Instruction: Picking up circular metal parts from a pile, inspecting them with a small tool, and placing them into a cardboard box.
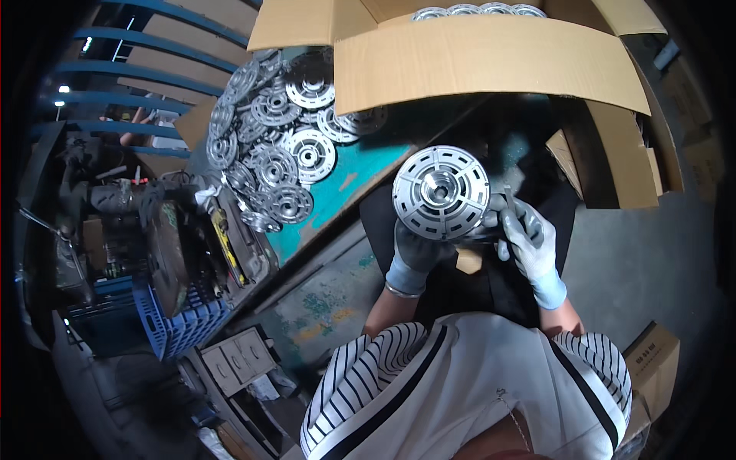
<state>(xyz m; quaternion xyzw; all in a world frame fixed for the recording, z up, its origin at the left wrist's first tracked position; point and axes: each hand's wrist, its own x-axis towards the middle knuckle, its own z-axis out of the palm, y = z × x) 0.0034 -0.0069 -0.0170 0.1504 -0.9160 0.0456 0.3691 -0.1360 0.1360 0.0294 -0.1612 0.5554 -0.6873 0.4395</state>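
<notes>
My left hand (419,249), in a grey-and-white work glove, is closed on the lower edge of a round slotted metal disc (441,192) and holds it up, its ribbed face with a threaded-looking hub toward me. Its fingers are mostly hidden behind the disc. Just right of the disc's rim, my gloved right hand (531,238) is closed on a thin, dark metal tool (507,198) whose kind I cannot make out. Whether the tool touches the rim I cannot tell.
Many similar discs (276,165) lie heaped on a green-topped bench (337,188) to the left. An open cardboard box (491,65) with a row of discs stands ahead. A blue crate (180,322) and machinery (165,253) are at left; another carton (655,360) is at lower right.
</notes>
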